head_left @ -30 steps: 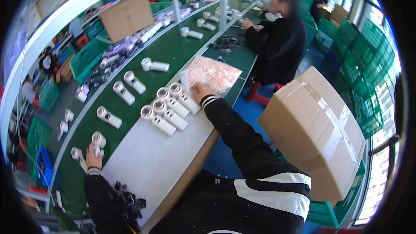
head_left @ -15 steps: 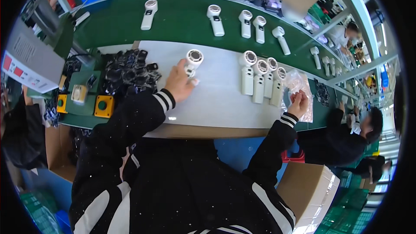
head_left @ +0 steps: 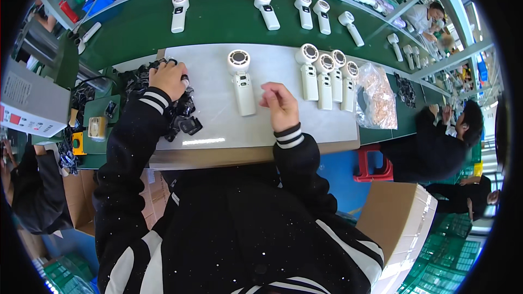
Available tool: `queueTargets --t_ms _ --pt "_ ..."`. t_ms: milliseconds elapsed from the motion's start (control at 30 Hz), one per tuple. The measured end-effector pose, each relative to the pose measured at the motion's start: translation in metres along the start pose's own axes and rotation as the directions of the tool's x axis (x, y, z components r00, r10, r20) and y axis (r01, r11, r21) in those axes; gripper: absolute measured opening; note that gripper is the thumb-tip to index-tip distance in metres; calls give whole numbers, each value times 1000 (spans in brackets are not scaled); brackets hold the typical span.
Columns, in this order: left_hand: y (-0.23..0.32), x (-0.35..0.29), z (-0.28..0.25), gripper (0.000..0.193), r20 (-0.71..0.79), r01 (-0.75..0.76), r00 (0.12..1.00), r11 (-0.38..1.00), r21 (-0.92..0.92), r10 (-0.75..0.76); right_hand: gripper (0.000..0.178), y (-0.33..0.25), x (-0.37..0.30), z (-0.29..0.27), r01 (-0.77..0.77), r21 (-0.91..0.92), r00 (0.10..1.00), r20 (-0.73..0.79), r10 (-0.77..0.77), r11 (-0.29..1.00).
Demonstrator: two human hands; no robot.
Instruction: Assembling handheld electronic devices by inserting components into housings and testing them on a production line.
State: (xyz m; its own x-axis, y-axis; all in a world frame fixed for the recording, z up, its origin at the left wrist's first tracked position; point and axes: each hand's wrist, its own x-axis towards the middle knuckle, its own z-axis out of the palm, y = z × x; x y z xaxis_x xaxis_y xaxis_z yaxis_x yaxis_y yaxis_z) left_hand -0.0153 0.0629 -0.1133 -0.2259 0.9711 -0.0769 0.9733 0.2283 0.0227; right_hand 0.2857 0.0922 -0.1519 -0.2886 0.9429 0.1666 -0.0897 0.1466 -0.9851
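A white handheld fan (head_left: 243, 90) with a round head lies alone on the pale mat (head_left: 212, 125), its head pointing away from me. To its left, my left hand (head_left: 170, 80) rests at a pile of glossy black plastic parts (head_left: 185, 113). Its fingers are bent down into the pile, with black bits showing at the fingertips; the exact kind of part is hidden. My right hand (head_left: 283, 110) hovers just right of the lone fan with fingers half curled and apart, holding nothing visible. Several more white fans (head_left: 325, 84) lie side by side at the mat's right.
Beyond the mat, several white fans (head_left: 178, 15) lie spread over the green belt (head_left: 223, 16). A clear plastic bag (head_left: 376, 95) lies at the right. A grey machine box (head_left: 32, 98) stands left. Below right are a cardboard box (head_left: 389, 223) and a red stool (head_left: 373, 164); co-workers sit nearby.
The fan that my left hand held now lies on the mat, let go. My left hand has moved left to the black parts; my right hand has come left from the plastic bag.
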Motion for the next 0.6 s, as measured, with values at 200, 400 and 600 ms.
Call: queueTargets --t_ms 200,400,600 --pt "-1 -10 -5 16 -157 -118 983 980 -161 93 13 -26 9 25 -187 53 980 82 183 981" --pt "-15 -2 10 19 -201 -266 964 684 -679 175 12 -11 21 28 251 -478 966 176 -188 842" --pt "27 -20 3 22 -172 -180 984 226 -957 54 11 6 34 36 318 -535 948 170 -269 783"
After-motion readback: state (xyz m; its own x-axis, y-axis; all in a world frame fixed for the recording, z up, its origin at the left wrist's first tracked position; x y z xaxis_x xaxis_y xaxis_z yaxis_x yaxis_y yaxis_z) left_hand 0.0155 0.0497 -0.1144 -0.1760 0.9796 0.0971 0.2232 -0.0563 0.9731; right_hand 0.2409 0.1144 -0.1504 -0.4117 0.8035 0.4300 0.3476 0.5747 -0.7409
